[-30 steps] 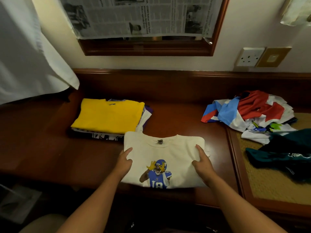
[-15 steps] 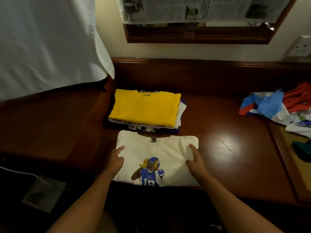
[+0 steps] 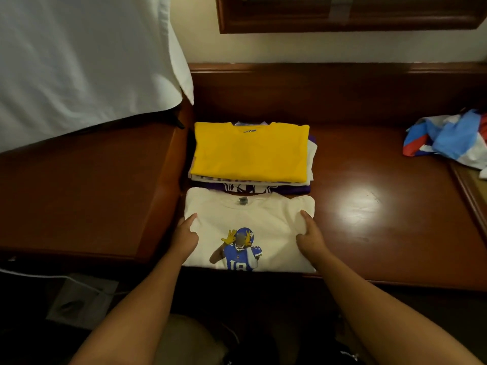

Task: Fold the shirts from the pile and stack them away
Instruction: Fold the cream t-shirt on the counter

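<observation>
A folded cream shirt (image 3: 250, 214) with a blue football-player print lies at the front edge of the wooden desk (image 3: 369, 219). My left hand (image 3: 185, 237) holds its left side, thumb on top and fingers tucked under the edge. My right hand (image 3: 311, 238) holds its right side the same way. Just behind it stands a stack of folded shirts topped by a yellow shirt (image 3: 250, 151), nearly touching the cream one. The unfolded pile (image 3: 448, 138), blue, red and white, sits at the far right, partly cut off by the frame.
A white cloth (image 3: 79, 61) hangs over the raised desk section at the left. A wooden frame (image 3: 342, 22) is on the wall behind. A grey box with a white cable (image 3: 81, 299) lies on the floor at the lower left.
Both hands have moved the cream shirt leftwards along the desk; it now sits directly in front of the yellow-topped stack. My view has turned left, pushing the pile to the frame's edge.
</observation>
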`<state>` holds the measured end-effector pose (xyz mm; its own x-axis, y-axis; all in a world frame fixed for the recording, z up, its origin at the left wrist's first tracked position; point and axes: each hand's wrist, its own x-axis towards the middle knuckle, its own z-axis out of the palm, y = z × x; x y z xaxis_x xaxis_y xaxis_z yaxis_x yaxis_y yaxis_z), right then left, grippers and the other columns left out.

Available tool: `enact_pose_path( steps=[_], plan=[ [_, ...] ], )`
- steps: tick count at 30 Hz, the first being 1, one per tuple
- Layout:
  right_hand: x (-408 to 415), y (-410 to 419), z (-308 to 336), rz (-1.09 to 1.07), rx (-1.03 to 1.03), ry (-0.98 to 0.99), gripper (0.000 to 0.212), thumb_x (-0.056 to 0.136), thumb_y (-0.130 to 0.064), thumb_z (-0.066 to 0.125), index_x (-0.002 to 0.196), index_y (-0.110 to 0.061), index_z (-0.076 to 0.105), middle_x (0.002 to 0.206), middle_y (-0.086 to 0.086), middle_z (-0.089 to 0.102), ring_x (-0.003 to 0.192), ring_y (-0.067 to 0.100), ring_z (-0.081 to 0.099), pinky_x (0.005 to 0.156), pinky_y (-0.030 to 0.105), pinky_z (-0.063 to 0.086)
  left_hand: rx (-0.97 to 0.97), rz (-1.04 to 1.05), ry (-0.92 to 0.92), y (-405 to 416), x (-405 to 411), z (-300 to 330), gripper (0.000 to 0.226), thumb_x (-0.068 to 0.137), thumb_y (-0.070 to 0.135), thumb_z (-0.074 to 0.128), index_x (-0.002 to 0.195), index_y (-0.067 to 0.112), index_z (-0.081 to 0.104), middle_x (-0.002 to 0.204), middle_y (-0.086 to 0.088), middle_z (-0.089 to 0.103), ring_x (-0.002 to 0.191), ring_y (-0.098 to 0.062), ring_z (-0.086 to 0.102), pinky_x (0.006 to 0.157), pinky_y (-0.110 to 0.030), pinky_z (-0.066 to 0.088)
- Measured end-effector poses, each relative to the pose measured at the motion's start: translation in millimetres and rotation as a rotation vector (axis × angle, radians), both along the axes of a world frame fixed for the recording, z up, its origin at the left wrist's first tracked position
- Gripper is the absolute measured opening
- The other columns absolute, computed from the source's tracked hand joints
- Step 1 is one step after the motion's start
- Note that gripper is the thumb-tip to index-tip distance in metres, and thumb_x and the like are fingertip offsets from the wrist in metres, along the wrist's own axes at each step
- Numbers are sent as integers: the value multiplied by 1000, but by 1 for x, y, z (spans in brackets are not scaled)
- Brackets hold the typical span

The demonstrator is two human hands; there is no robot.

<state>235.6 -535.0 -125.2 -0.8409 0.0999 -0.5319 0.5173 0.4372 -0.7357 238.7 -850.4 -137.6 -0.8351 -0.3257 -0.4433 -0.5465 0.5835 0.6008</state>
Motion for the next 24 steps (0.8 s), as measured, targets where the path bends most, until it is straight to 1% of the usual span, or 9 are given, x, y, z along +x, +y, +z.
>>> enact_pose_path(
  steps=[3, 5, 7, 9, 11, 13, 17, 21, 24],
  plan=[
    [-2, -1, -12, -2, 67, 13, 70, 87, 7, 42, 151, -15, 24, 153, 10, 26, 140, 29, 26, 114, 38, 26, -15, -13, -25, -3, -4, -9, 67, 85, -16, 34, 144, 16, 41, 154, -8, 25, 139, -30, 29, 110, -35, 36],
    [0, -1, -17, 4, 186, 24, 68, 90, 3, 44, 151, -13, 21, 156, 10, 20, 141, 30, 25, 114, 40, 25, -43, 2, -6, -1, -1, -11, 65, 87, -12, 38, 146, 15, 36, 155, -8, 21, 140, -28, 26, 111, -34, 33],
    [6, -5, -21, 69, 437, 35, 63, 95, -12, 47, 151, -16, 17, 160, 10, 8, 143, 32, 17, 115, 47, 22, -184, 5, 25, 2, 6, -14, 62, 90, -4, 45, 148, 16, 33, 157, -9, 16, 142, -29, 21, 112, -38, 30],
    [17, -11, -27, 193, 599, 84, 60, 101, -31, 40, 152, -19, 12, 161, 6, -6, 148, 29, 2, 117, 49, 11, -380, -52, 56, 4, 18, -17, 60, 92, 7, 51, 148, 19, 33, 159, -10, 12, 145, -32, 12, 114, -45, 29],
    [28, -19, -35, 370, 644, 138, 61, 102, -42, 27, 154, -21, 2, 160, 3, -19, 146, 22, -17, 116, 44, -6, -456, -206, 83, 9, 29, -21, 56, 94, 17, 52, 147, 20, 35, 160, -8, 13, 147, -30, 8, 117, -46, 23],
    [35, -26, -46, 510, 679, 140, 63, 102, -49, 18, 153, -21, -7, 155, 1, -28, 142, 19, -27, 113, 41, -15, -459, -382, 73, 13, 36, -30, 54, 98, 28, 47, 149, 20, 31, 161, -5, 10, 148, -26, 2, 120, -43, 12],
    [32, -27, -61, 571, 718, 88, 68, 99, -57, 11, 149, -22, -19, 152, 1, -34, 140, 21, -31, 115, 42, -15, -451, -487, 8, 11, 37, -45, 61, 101, 45, 32, 154, 25, 11, 161, 0, -6, 148, -19, -11, 119, -38, -2],
    [25, -27, -70, 601, 720, 93, 77, 82, -68, -11, 144, -26, -26, 149, -2, -38, 138, 21, -34, 113, 41, -17, -460, -516, -23, 4, 35, -55, 63, 101, 49, 25, 154, 27, -2, 160, 2, -16, 146, -17, -19, 119, -38, -4],
    [19, -31, -74, 590, 709, 109, 78, 80, -68, -10, 144, -26, -25, 149, -2, -37, 138, 20, -35, 113, 39, -17, -483, -520, -9, 2, 34, -58, 64, 101, 49, 24, 153, 27, -4, 160, 1, -17, 146, -17, -19, 119, -39, -3]
  ],
)
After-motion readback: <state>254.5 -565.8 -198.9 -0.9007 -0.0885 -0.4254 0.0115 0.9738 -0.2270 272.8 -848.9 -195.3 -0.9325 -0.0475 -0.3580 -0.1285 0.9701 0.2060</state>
